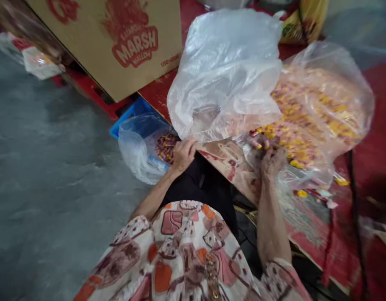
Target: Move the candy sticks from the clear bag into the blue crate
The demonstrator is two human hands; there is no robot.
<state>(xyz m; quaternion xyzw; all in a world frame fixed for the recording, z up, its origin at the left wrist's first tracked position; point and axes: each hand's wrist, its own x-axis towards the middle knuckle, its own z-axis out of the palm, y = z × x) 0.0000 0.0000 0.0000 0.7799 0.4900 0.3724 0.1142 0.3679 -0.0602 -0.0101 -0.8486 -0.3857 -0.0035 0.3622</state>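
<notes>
Floor [64, 179]: grey concrete-like, smooth with a dull sheen, filling the left side
Carton [92, 46]: stiff brown cardboard, flat-sided, printed in red with "MARSH MALLOW"
Blue crate [116, 128]: hard plastic, set low beside the surface [243, 169]; a crinkled clear liner [131, 156] spills over its rim, with small yellow and dark red pieces [164, 146] inside
Left hand [184, 154]: curled at the surface's near edge, just beside the crate; whether it pinches anything, I cannot tell
Milky bag [230, 67]: limp, translucent film, puffed and wrinkled
Surface finish: red, worn down to pale wood between the hands
Right hand [272, 162]: fingers bent down among the pieces at the near side of the clear bag [333, 62]; blur hides whether the fingertips close on one
Handling: such small, seemingly slick pieces probably suit a light fingertip touch, few at a time, with loose film kept from folding over the fingers
Clear bag: broad and rounded, lying on the surface, holding many yellow and pink pieces [301, 148]
Loose pieces [302, 193]: yellow and red, lying outside the bag
Black cord [354, 205]: thin, running down the surface at far right
</notes>
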